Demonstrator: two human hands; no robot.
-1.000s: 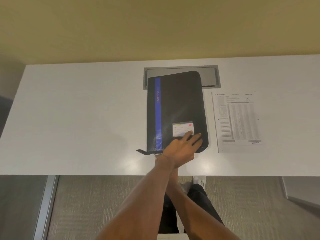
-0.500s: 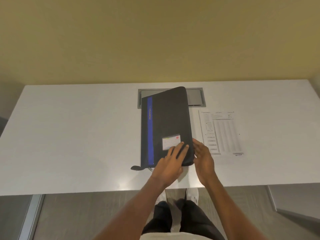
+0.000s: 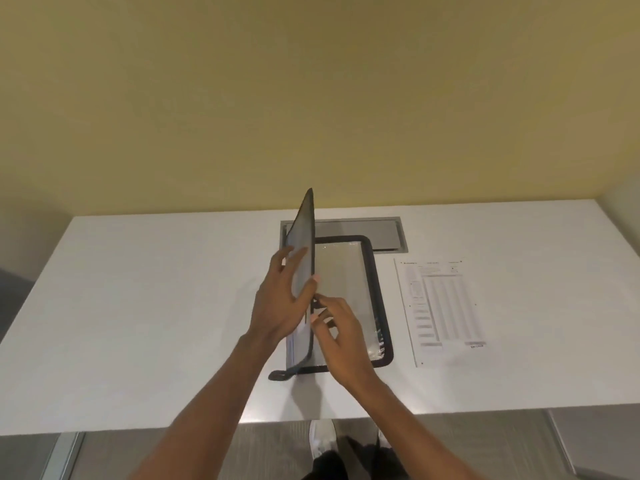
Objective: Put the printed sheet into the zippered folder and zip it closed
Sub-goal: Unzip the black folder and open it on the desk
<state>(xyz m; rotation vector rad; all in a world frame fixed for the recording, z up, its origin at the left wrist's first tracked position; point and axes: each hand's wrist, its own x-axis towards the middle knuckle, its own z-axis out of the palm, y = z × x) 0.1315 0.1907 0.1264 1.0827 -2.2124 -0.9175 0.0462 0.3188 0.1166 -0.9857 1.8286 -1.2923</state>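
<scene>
The black zippered folder lies on the white desk and is open. Its front cover stands almost upright, hinged along the left side. My left hand grips that cover from the outside, with the thumb on its free edge. My right hand sits just right of the cover over the folder's inside, fingers curled at the cover's edge. A clear plastic pocket shows inside, ringed by the black zip border. The printed sheet lies flat on the desk right of the folder, untouched.
A grey cable hatch is set into the desk behind the folder. A yellow wall rises behind the desk. The folder's zip strap sticks out at its near left corner. My white shoes and the carpet show below the desk's front edge.
The folder was shut and flat with both hands at its near right corner. Its cover has swung up to near upright, and the camera has tilted upward.
</scene>
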